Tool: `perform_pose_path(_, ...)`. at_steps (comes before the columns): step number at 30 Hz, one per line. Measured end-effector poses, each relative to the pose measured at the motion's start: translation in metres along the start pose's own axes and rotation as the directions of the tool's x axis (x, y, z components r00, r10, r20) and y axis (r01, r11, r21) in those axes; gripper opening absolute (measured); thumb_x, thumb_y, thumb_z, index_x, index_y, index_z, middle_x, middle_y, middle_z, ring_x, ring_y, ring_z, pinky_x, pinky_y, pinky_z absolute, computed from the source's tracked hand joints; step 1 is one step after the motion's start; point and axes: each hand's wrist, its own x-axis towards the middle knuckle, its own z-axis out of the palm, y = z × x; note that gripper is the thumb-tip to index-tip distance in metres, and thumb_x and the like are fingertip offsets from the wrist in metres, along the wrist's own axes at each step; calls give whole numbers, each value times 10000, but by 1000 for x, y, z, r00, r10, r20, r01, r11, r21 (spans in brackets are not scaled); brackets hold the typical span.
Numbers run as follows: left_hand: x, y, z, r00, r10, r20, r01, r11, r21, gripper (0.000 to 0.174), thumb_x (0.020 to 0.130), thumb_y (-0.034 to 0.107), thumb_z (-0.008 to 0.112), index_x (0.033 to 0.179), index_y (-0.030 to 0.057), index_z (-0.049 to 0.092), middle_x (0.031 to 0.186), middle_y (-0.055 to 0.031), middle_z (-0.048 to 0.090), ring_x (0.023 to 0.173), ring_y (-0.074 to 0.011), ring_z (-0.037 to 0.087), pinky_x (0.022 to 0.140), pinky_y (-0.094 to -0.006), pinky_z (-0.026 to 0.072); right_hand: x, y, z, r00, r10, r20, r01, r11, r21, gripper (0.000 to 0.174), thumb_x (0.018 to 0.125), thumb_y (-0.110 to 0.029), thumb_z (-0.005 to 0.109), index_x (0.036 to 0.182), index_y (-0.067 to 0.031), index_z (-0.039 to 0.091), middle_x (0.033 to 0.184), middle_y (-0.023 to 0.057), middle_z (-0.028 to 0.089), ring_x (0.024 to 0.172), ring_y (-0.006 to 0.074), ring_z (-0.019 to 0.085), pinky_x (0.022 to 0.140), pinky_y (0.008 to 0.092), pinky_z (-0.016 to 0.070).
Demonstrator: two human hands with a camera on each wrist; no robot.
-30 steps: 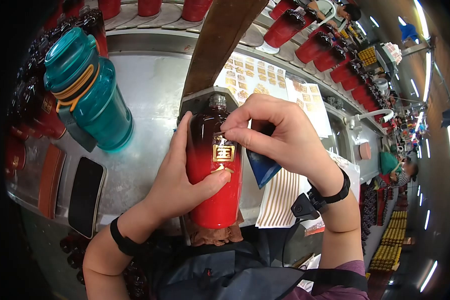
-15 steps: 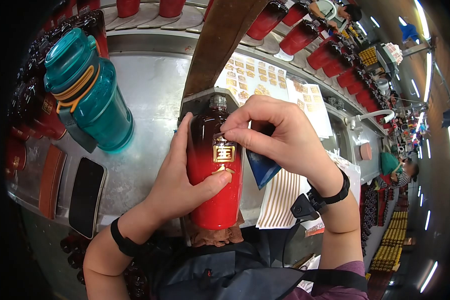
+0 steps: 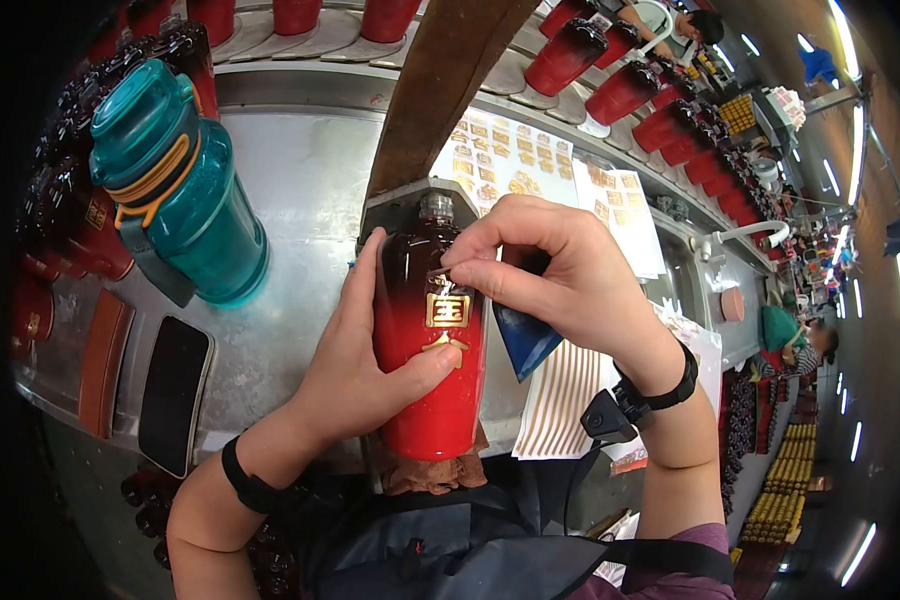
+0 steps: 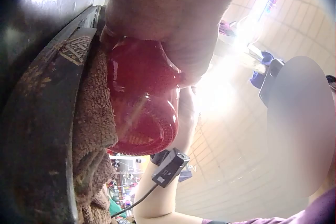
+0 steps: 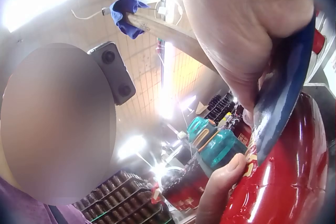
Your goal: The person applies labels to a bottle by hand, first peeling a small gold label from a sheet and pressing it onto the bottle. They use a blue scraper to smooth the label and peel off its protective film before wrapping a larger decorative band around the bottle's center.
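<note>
A red bottle [image 3: 425,350] with a dark neck and a gold square label lies in a metal cradle on a brown cloth [image 3: 425,472]. My left hand [image 3: 360,370] grips its side, thumb pressed across the front under the label. My right hand [image 3: 550,265] pinches a small dark strip at the bottle's shoulder, just above the gold label, and also holds a blue card [image 3: 523,340] under the palm. In the left wrist view the bottle's base [image 4: 144,113] rests on the cloth. The right wrist view shows the blue card [image 5: 283,87] against the red bottle [image 5: 289,182].
A teal water jug [image 3: 175,190] stands at left on the steel counter [image 3: 300,170], beside a black phone [image 3: 170,390]. Sheets of gold stickers [image 3: 530,150] and striped strips [image 3: 560,400] lie to the right. Rows of red bottles [image 3: 660,110] line the conveyor behind. A wooden beam [image 3: 440,80] crosses above.
My right fingers have shifted slightly on the strip at the bottle's shoulder. The bottles on the conveyor behind have moved along. My left hand holds as before.
</note>
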Motion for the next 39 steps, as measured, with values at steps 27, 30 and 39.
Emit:
perform_pose_path(27,2,-6,-1,999,38,-21,-40,992,-121,872,933,270,639,1544,-89,132,1502,-235,372,1394,-279,396,1162,-381,307,1,3,2,999,-27,-33,28,999,35,98,863,-117,739,936,-52,744,756,36,634,703,133,580,654,273,481)
perform_pose_path(30,1,-1,0,1000,8,1,-8,982,-190,758,991,249,533,1545,-90,140,1513,-214,368,1402,-265,383,1174,-370,280,-1,0,-3,1000,18,25,-18,1000,2,99,898,-94,744,977,-34,747,912,2,663,781,53,584,690,209,463)
perform_pose_path(39,5,-8,-7,1000,24,11,-22,992,-123,865,941,262,639,1546,-84,128,1493,-218,381,1383,-270,403,1156,-379,314,8,1,0,998,46,34,-47,999,27,100,899,-87,742,975,-24,743,924,14,665,807,64,607,717,215,483)
